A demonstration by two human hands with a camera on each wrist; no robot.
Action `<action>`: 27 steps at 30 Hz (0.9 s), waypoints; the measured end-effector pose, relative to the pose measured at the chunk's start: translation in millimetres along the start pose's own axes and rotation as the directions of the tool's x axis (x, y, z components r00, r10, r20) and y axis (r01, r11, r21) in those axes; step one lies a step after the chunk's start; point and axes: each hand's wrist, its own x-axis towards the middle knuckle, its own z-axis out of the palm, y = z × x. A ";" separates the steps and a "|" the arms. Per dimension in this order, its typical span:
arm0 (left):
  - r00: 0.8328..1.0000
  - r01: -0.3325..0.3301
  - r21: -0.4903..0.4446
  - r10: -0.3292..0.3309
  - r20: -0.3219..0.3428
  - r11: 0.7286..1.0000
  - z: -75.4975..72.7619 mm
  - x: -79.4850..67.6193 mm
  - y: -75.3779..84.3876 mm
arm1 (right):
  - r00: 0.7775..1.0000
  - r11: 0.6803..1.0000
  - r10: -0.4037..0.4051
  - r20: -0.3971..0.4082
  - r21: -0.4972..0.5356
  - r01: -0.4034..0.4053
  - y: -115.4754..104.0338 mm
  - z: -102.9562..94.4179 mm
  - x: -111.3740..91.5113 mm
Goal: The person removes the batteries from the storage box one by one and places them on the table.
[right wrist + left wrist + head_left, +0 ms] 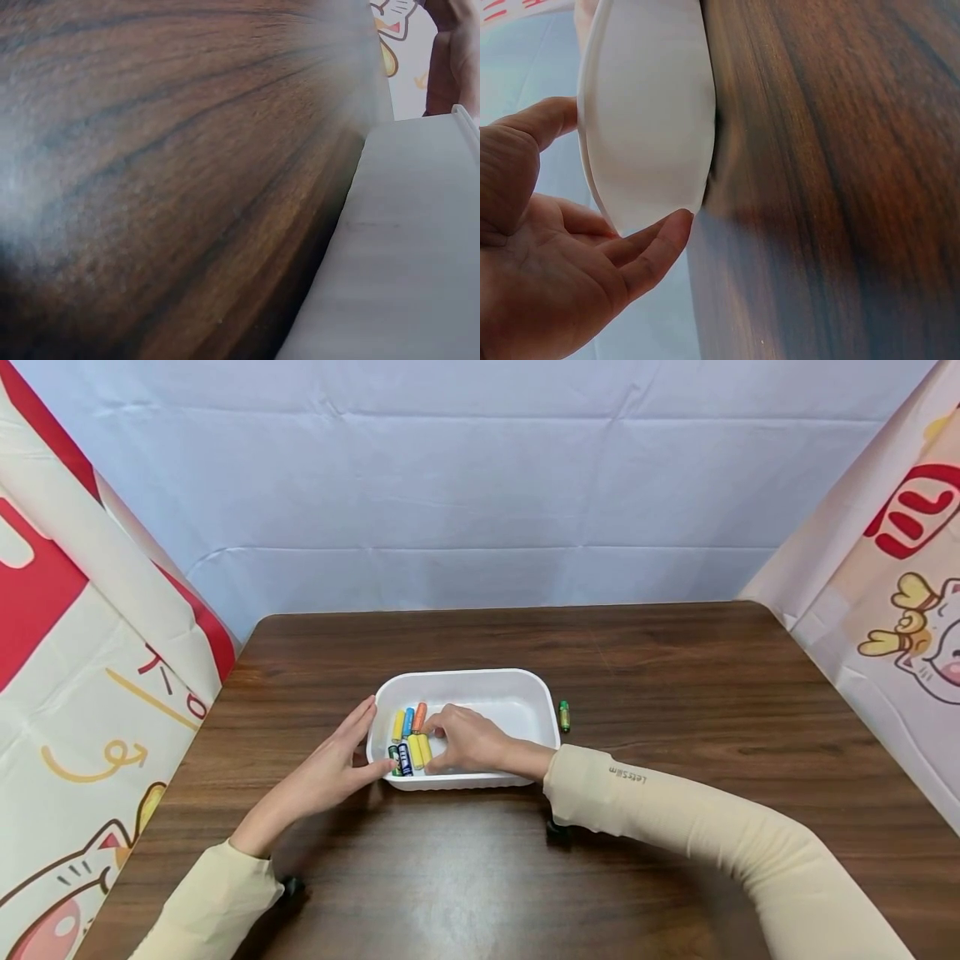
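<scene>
Left hand (332,770): loosely spread, fingers and thumb touching the left end of a white tray (472,782) | colourful batteries (405,758): two rows, tray's left part | right hand (469,739): thumb and fingers curved, apart, at two yellow batteries (416,752); cannot tell whether pinching | green battery (565,717): on table (712,693), just right of tray

- Screened off on three sides, booth-like; whether within a home, an office or a workshop cannot be told.
- Behind the counter (675,693), a plain pale sheet (480,485) with fold creases serves as back wall.
- To the left hangs a drape printed with cartoons (75,693); to the right, another cartoon drape (862,602).
- The counter's top is dark wood-grain, its far corners rounded.
</scene>
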 end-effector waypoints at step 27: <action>1.000 0.014 -0.017 -0.014 0.011 1.000 -1.0 -0.7 2.1 | 0.988 0.992 -0.067 -0.142 0.100 0.082 8.3 -60.1 -30.4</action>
